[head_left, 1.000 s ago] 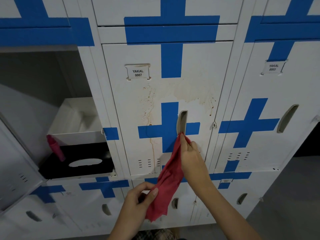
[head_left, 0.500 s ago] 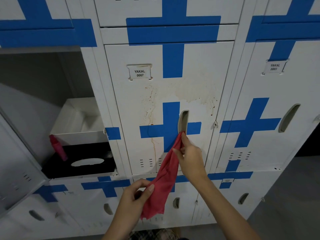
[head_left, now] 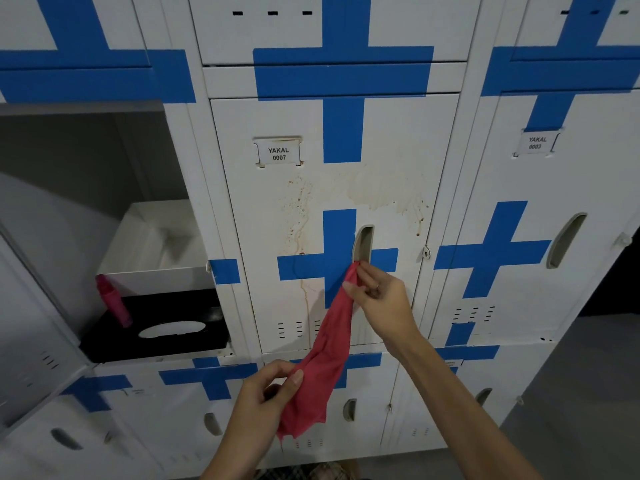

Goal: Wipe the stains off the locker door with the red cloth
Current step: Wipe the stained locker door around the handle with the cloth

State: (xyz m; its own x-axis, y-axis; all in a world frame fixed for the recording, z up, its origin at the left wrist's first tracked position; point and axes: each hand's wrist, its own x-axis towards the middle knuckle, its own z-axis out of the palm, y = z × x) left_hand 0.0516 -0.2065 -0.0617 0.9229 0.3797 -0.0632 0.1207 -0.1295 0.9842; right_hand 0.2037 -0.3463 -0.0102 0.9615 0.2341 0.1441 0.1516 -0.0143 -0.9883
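Head camera is looking down at a bank of white metal lockers crossed with blue tape. At the centre is standing the white locker door (head_left: 388, 161) tagged YAKAL 0007, and brownish stains (head_left: 377, 188) are spreading across its middle, with thin drips (head_left: 300, 216) running down its left part towards the vent slots.

Both bare hands are holding the red cloth (head_left: 329, 358), which is stretching as a loose diagonal band in front of the lower half of that door. The right hand (head_left: 384, 299) is pinching the cloth's upper corner between thumb and fingertips, just below the recessed grey handle slot (head_left: 363, 242); whether the cloth is touching the door there cannot be told. The left hand (head_left: 266, 396) is gripping the cloth lower down, thumb pressing the fabric against curled fingers, while the bunched tail is hanging beneath it over the bottom row of lockers.

To the left, a locker is standing open, its grey door (head_left: 31, 341) swinging outward. Inside it, a white open box (head_left: 156, 244) is sitting on top of a black tissue box (head_left: 173, 327) with an oval opening, and a pink object (head_left: 112, 299) is leaning beside them.
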